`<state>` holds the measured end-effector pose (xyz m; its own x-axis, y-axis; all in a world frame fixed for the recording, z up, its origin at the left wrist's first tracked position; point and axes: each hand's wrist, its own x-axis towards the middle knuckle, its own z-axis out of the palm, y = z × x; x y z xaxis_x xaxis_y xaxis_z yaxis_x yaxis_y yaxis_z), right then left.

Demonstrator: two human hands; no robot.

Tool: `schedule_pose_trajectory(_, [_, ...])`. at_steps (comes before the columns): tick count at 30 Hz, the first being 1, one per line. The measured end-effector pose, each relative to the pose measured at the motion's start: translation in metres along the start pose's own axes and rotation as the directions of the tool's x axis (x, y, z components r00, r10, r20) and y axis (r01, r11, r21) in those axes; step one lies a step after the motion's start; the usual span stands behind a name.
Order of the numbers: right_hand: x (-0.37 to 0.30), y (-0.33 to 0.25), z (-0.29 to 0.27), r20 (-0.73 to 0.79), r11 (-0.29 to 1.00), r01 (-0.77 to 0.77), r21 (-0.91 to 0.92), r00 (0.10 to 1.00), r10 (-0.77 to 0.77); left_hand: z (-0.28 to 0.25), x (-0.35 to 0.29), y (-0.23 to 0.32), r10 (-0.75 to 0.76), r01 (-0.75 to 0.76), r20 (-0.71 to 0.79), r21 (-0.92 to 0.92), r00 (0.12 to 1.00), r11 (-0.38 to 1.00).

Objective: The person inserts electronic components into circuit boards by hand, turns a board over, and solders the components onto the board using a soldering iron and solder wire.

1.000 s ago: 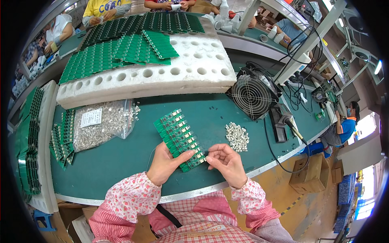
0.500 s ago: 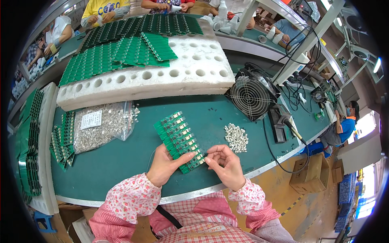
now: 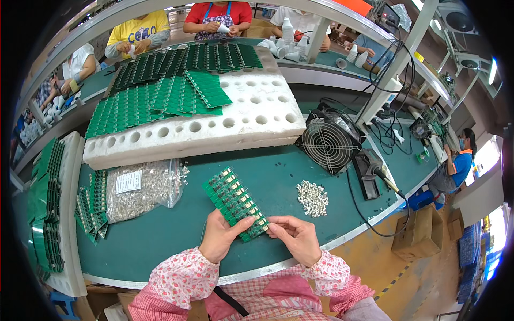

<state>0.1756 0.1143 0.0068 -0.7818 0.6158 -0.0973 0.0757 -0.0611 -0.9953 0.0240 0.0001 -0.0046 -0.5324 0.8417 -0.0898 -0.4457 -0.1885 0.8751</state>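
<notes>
A green circuit board panel (image 3: 229,193) with rows of small white and black parts is tilted above the bench. Closed around its lower left side, my left hand (image 3: 219,236) has its thumb on the board's face. My right hand (image 3: 297,238) is pinched at the lower right edge of the panel, fingertips touching the end parts. Whatever small piece those fingertips may hold is hidden. To the right of the board lies a loose pile of small white-and-metal components (image 3: 312,198).
A clear bag of small components (image 3: 140,195) lies at left beside more boards (image 3: 91,211). Behind stands a white foam block (image 3: 203,140) stacked with green panels. A fan (image 3: 329,140) and a soldering iron in its holder (image 3: 369,174) are at right. Co-workers sit across the bench.
The view has tilted, so everything sits lower in it. My right fingers have closed in at the board's edge, and the dark bit seen by them earlier no longer shows.
</notes>
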Motion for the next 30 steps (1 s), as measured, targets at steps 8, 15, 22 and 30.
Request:
schedule_pose_trajectory(8, [0.001,0.001,-0.004,-0.009,1.0,0.013,-0.023,1.0,-0.013,0.002,0.0,0.001,0.003,-0.003,0.004,0.048,1.0,0.999])
schedule_pose_trajectory(15, [0.001,0.003,-0.002,-0.028,0.989,0.074,-0.131,0.997,-0.078,0.003,-0.001,0.004,0.003,-0.003,0.007,0.07,1.0,0.998])
schedule_pose_trajectory(22, [-0.003,-0.001,-0.002,-0.033,0.998,0.031,0.051,0.999,-0.03,0.004,-0.001,0.005,0.019,-0.024,0.046,0.103,0.999,0.994])
schedule_pose_trajectory(30, [-0.019,-0.01,-0.041,-0.071,0.821,0.348,-0.453,0.904,-0.422,-0.029,0.017,0.024,0.048,-0.089,0.134,0.316,0.99,0.945])
